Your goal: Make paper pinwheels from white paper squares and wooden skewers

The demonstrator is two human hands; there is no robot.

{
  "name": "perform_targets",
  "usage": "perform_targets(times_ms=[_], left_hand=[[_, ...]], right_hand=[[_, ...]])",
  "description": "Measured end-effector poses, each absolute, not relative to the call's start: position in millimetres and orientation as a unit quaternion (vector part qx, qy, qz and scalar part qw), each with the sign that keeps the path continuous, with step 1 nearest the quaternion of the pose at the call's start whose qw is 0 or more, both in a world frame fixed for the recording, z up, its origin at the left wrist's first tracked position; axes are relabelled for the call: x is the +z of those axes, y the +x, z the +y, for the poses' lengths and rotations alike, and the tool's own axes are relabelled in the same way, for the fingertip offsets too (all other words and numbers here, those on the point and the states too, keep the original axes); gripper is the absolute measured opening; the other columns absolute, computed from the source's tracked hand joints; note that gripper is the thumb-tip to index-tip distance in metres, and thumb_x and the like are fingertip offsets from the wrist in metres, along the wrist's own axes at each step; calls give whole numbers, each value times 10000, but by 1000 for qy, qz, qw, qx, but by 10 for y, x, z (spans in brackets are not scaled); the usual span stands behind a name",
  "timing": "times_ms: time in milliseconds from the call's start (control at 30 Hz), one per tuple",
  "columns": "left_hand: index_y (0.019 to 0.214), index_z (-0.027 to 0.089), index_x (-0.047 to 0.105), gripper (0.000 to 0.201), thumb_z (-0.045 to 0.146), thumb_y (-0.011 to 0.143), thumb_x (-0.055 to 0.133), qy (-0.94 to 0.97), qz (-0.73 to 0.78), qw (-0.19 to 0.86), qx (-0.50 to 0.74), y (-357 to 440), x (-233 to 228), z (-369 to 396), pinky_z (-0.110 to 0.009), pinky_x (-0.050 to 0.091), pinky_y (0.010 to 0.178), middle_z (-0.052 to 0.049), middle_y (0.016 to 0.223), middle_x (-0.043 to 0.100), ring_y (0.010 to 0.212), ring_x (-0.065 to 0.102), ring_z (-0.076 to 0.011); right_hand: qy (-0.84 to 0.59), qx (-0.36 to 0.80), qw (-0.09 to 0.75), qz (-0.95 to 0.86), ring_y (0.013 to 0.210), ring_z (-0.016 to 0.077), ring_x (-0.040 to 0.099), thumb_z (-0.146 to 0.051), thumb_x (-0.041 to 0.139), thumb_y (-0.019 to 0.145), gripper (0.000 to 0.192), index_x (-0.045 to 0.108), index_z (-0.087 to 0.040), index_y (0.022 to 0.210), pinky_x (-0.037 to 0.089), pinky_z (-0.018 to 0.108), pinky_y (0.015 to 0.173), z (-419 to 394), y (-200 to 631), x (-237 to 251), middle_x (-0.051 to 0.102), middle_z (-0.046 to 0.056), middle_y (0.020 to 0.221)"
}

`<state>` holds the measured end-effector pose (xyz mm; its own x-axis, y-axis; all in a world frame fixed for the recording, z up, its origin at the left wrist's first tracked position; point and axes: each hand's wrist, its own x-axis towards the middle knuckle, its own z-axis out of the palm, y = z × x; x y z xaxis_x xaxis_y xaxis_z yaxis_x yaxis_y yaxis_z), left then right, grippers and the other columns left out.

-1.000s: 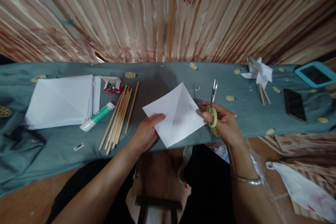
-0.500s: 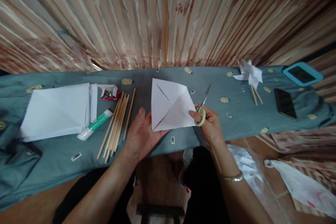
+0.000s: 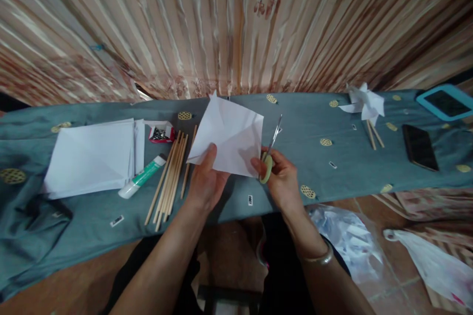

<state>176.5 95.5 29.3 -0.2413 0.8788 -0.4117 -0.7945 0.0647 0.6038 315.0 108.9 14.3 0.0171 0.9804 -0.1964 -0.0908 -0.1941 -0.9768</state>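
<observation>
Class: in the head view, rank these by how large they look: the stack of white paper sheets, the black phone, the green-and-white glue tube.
1. Stack of white paper sheets
2. Black phone
3. Green-and-white glue tube

The phone and the tube look close in length, so their order is unsure.

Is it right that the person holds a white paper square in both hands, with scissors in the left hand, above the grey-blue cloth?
Not quite. In the head view the scissors are in the right hand, not the left. The left hand only grips the white paper square, which the right thumb also pinches, above the grey-blue cloth.
</observation>
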Motion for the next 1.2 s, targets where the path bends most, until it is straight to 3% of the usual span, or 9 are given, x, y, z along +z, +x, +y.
perform_targets(times_ms=[200,400,500,700,1000,1200], left_hand=[[1210,226,614,290,191,928,555,26,400,588,703,1490,318,1098,-233,577,784,-22,1037,751,978,696,-158],[1213,205,605,282,176,982,444,8,399,587,704,1472,386,1154,-228,589,722,-26,989,750,868,704,-142],[1245,202,594,303,191,988,434,10,396,597,698,1487,385,1150,-236,594,724,-28,980,749,852,706,-145],[1285,218,572,326,222,982,452,7,401,601,691,1507,381,1128,-274,594,794,-40,1065,736,1006,685,-183],[1231,207,592,302,214,1000,398,10,387,610,691,1516,369,1078,-289,598,817,-30,984,738,960,699,-164],[1241,189,594,302,203,982,440,-3,412,601,685,1525,412,1052,-305,588,865,-53,1055,733,1099,658,-199]], right_hand=[[-459,636,301,-542,628,131,545,-572,695,769,422,657,-202,969,407,244,544,1007,3379,122,629,-4,707],[-393,704,195,-559,718,151,577,-646,694,742,540,635,-178,1005,457,294,660,969,3486,148,673,46,847],[-383,702,175,-574,711,148,558,-648,686,751,549,628,-179,1029,452,292,637,968,3500,161,660,44,841],[-378,707,162,-575,671,130,537,-624,687,766,523,613,-184,1040,444,275,610,947,3525,150,633,24,804],[-373,692,165,-596,647,125,541,-598,681,782,457,632,-204,1009,432,263,573,913,3533,164,651,13,779],[-378,685,149,-605,653,128,549,-619,675,775,500,633,-190,1028,444,275,598,896,3527,177,659,24,799]])
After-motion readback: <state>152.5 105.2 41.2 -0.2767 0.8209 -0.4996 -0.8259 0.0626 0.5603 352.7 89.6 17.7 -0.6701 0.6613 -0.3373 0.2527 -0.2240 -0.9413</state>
